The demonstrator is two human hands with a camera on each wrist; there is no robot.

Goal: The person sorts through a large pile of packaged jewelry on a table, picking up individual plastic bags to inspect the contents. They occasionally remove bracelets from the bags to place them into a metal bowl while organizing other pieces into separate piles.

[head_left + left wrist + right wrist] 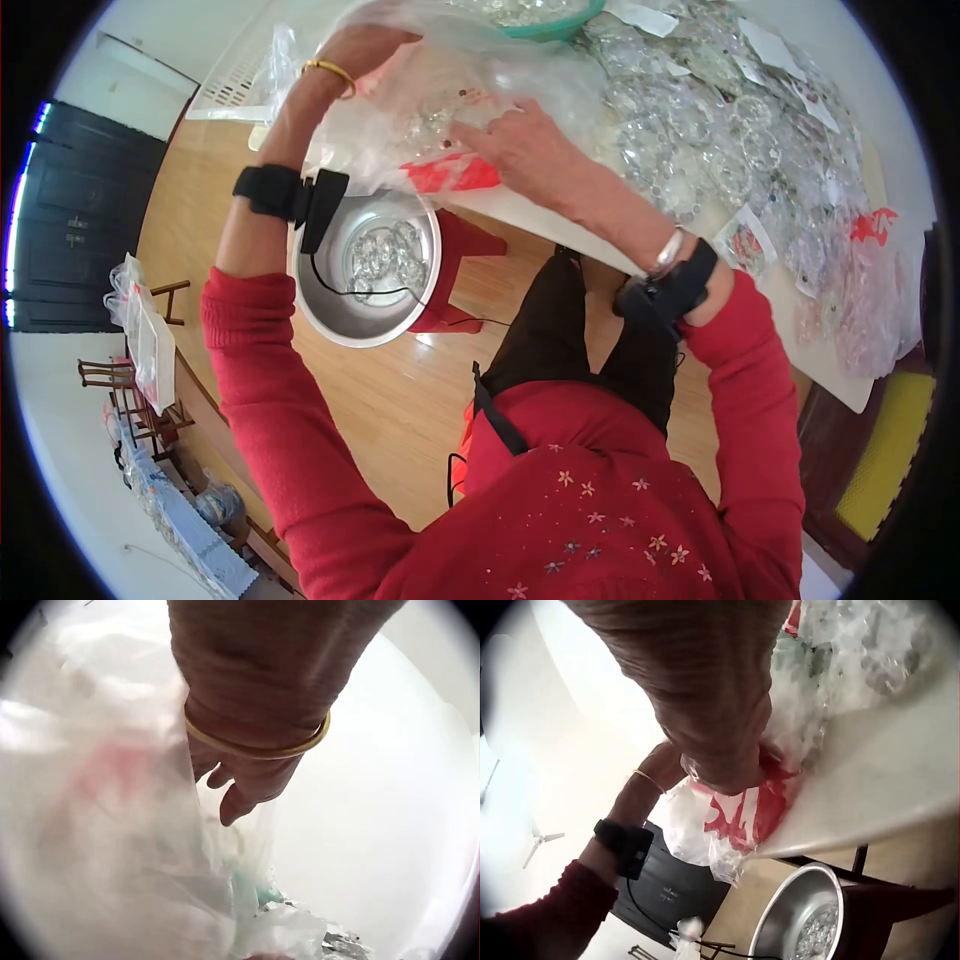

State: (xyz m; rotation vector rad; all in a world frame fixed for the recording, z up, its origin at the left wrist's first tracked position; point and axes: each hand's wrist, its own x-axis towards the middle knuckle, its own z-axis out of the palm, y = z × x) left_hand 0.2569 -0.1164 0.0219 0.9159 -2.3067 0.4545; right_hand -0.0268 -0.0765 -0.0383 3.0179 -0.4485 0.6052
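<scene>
A translucent plastic bag [545, 75] with a red print [450, 173] is spread over the edge of the white table, small clear pieces showing through it. My left hand [375, 42], wearing a yellow bangle, grips the bag's raised far side; film hides part of its fingers. In the left wrist view that hand [244, 780] points down beside the upright film. Lower and to the right, my right hand [525, 150] holds the near side of the bag just above the red print, one finger stretched leftward. Its fingertips are mostly hidden in the right wrist view.
Many clear plastic packets [720, 130] are heaped on the table's right side. A green basin [555, 28] stands at the back. Below the table edge, a steel bowl [320, 300] with clear pieces sits on a red stool [470, 240]. A white perforated basket [225, 95] is at the left.
</scene>
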